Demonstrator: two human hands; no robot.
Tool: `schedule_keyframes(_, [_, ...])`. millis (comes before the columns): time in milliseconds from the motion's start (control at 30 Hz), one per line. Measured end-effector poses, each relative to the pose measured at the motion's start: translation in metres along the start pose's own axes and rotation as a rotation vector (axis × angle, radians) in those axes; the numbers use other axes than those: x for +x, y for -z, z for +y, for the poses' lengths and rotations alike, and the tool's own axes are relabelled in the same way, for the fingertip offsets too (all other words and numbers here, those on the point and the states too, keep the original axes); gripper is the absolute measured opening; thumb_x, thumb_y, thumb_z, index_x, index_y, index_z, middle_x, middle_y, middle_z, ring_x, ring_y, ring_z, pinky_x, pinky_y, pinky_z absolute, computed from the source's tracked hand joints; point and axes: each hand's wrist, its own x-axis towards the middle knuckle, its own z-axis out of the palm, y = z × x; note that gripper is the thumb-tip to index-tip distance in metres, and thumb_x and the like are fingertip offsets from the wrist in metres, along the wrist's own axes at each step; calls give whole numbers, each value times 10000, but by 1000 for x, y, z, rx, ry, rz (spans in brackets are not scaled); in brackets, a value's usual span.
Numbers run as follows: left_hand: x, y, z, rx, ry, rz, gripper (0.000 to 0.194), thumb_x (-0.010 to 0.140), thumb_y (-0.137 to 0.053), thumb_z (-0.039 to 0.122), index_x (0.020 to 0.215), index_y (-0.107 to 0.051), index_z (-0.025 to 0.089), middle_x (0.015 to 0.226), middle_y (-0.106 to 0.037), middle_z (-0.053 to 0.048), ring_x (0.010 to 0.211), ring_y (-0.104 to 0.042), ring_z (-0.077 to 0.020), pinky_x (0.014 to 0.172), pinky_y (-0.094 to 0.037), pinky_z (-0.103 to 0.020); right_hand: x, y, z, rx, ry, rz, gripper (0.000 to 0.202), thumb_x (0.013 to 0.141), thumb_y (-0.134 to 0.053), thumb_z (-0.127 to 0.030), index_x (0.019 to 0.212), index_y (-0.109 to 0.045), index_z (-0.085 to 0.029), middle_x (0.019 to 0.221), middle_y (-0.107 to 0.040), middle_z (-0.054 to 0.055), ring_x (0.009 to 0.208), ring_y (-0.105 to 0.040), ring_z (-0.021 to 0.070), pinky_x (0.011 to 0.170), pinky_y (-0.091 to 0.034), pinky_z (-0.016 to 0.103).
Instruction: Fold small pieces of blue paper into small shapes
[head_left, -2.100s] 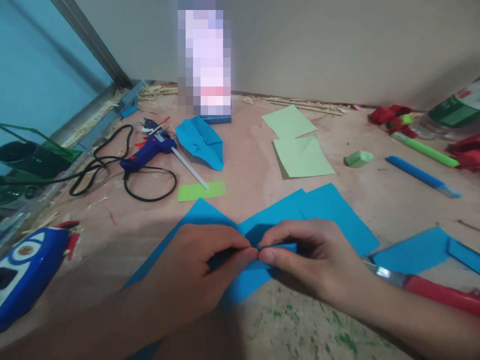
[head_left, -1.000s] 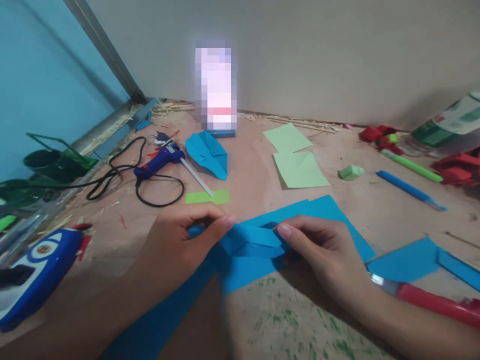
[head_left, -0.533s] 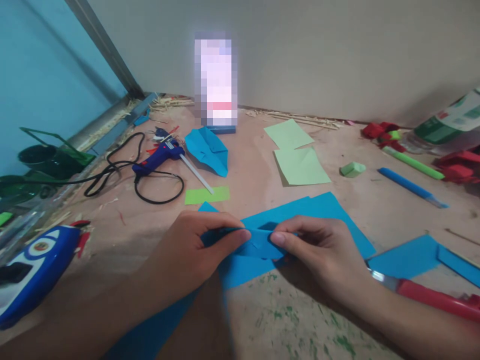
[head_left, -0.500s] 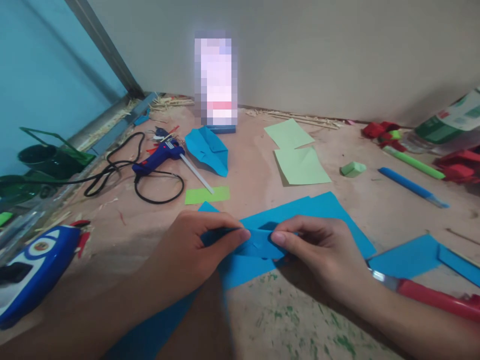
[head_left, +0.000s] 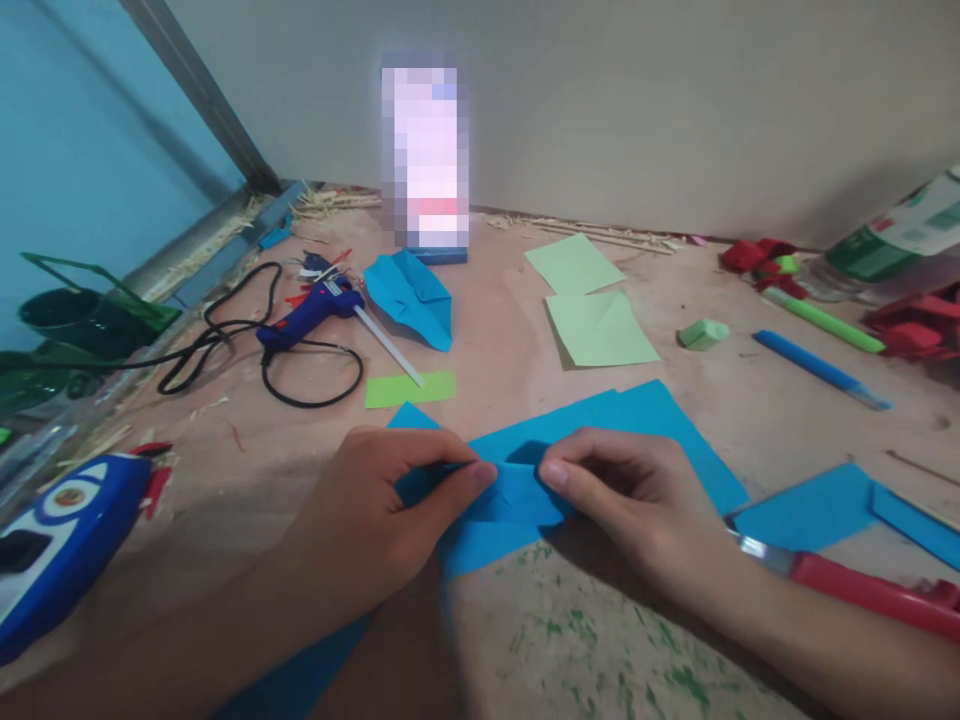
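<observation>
Between my two hands is a small folded piece of blue paper (head_left: 517,494). My left hand (head_left: 409,500) pinches its left end between thumb and forefinger. At its right end, my right hand (head_left: 630,490) pinches it the same way. Larger blue paper sheets (head_left: 645,420) lie flat beneath and behind the hands. A folded blue paper shape (head_left: 412,295) rests farther back, beside a blue glue gun (head_left: 304,315) whose white glue stick (head_left: 390,346) reaches a light green strip (head_left: 439,387).
Pale green papers (head_left: 600,330) lie behind my right hand. A red-handled tool (head_left: 862,590) is beside my right wrist. Pens, red paper pieces and a bottle (head_left: 885,240) stand or lie right. A blue-and-white object (head_left: 67,530) is left; a lit, blurred screen (head_left: 431,150) stands behind.
The view has shifted slightly, so the background things sit a little farther left. Both hands keep their pinch on the folded blue paper, which looks slightly flatter toward me.
</observation>
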Motion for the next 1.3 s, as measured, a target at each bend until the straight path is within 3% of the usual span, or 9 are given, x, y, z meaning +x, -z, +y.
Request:
schedule_keyframes(167, [-3,-2,8,-55,33,-74,220,945,-675,355,786,-767,236,681,-698,42,643,-604,-129,626,-437,-238,-2,-3,-8,-118,86,-105,244,878,-836,-386,767,-768,-179,691,-677,14,645,-553,129,586,-423,247])
schedule_keyframes(367, [1,-2,5,-332,149,-99,189,897,-732,351,755,-746,226,687,-700,25,657,-621,-141,608,-478,-235,-3,-5,4,264,-11,31,201,837,-882,-372,807,-770,-208,710,-651,-2,645,-564,130,604,-456,255])
schedule_keyframes(600, [0,-2,3,-240,64,65,162,944,-681,322,832,-771,248,777,-735,23,741,-666,-149,701,-537,-245,-6,-2,7,119,-118,-174,324,878,-842,-389,719,-669,-166,615,-577,-4,534,-454,99,494,-315,234])
schedule_keyframes(733, [0,-6,1,-293,106,84,139,889,-753,371,953,-772,249,842,-747,12,785,-686,-172,719,-546,-264,-4,-2,10,223,-105,-98,321,865,-853,-428,745,-704,-171,648,-621,18,552,-510,119,502,-366,243])
schedule_keyframes(833, [1,-7,1,-271,104,2,168,905,-726,374,838,-733,220,707,-644,33,689,-618,-150,661,-502,-251,-2,-2,10,296,-103,-77,309,839,-880,-408,745,-691,-183,560,-519,-40,470,-405,82,442,-301,216])
schedule_keyframes(1000, [0,-6,0,-112,-17,-137,266,991,-610,317,750,-651,215,642,-586,57,602,-556,-120,578,-435,-227,-2,0,6,142,-80,-191,335,842,-880,-439,743,-705,-171,623,-562,-13,543,-440,99,517,-372,246])
schedule_keyframes(1100, [-4,-8,-7,5,-157,23,44,1000,-620,274,1009,-660,259,835,-721,52,733,-682,-141,666,-508,-240,-3,0,7,97,-72,-203,337,841,-875,-470,755,-751,-168,634,-598,10,594,-516,131,579,-437,277])
schedule_keyframes(1167, [-7,-10,-13,151,-328,120,95,1017,-614,241,1105,-626,277,988,-751,29,847,-719,-154,752,-537,-260,-3,0,10,146,-76,-197,342,836,-875,-489,757,-768,-174,614,-589,9,604,-543,145,594,-459,290])
schedule_keyframes(1300, [-9,-9,-16,369,-534,129,186,1042,-562,178,1162,-654,287,1208,-748,-11,1050,-717,-203,938,-519,-342,-2,-2,17,258,-95,-177,340,849,-860,-507,775,-786,-184,591,-582,6,589,-550,146,596,-474,304])
